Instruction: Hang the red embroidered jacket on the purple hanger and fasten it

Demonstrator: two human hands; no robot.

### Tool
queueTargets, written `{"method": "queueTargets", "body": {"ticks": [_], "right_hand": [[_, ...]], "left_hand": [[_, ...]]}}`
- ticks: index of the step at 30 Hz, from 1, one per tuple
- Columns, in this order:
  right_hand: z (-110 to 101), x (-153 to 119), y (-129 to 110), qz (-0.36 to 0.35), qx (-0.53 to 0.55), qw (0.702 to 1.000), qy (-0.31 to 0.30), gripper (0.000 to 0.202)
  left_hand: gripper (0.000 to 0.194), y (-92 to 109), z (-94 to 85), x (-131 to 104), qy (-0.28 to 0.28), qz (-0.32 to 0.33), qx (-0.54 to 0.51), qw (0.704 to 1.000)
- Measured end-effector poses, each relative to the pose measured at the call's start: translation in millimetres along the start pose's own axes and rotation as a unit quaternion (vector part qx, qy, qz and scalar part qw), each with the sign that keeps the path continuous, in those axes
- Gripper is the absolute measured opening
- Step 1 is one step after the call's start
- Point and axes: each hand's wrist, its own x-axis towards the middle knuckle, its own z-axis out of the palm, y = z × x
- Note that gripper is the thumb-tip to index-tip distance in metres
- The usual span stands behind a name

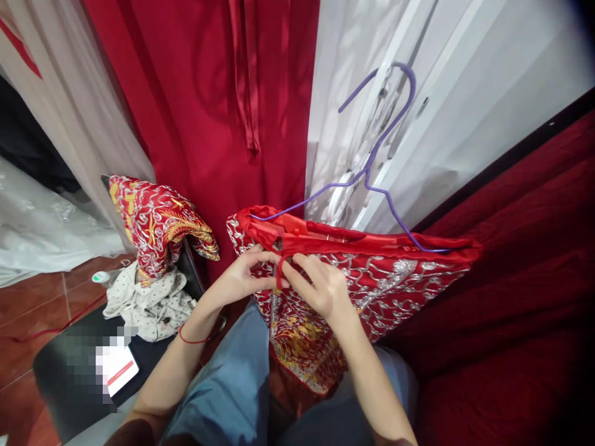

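A red garment (372,279) with silver and gold embroidery hangs from a purple wire hanger (372,164), its red satin top edge spread by the hanger's arms. At the left part of that edge, my left hand (248,272) has its thumb and fingers closed around a narrow red tie (279,272). My right hand (323,288) meets it there, with bent fingers closed on the same tie. The tie forms a small loop between the fingertips, and its ends are partly hidden. Below the hands, the garment's lower part drapes in front of my knees.
To the left, a black chair (60,365) holds a white dotted cloth (149,303) and a white card (121,368). Red patterned fabric (153,217) lies over its back. A red curtain (199,93) hangs ahead, beside white metal bars (437,118).
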Motion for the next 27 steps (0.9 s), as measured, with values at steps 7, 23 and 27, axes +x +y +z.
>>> {"method": "queueTargets", "body": {"ticks": [7,23,27], "right_hand": [[10,0,0,0.007,-0.021,1.000,0.022,0.013],[-8,-3,29,0.187,-0.005,0.980,0.070,0.017],[-13,-5,34,0.188,-0.036,0.981,0.043,0.018]], "left_hand": [[0.029,-9,-0.1,7,0.000,-0.035,-0.076,0.997],[0.023,-5,-17.8,8,0.263,0.026,0.044,0.963],[0.024,-7,-22.7,11,0.308,0.028,0.097,0.946]]}}
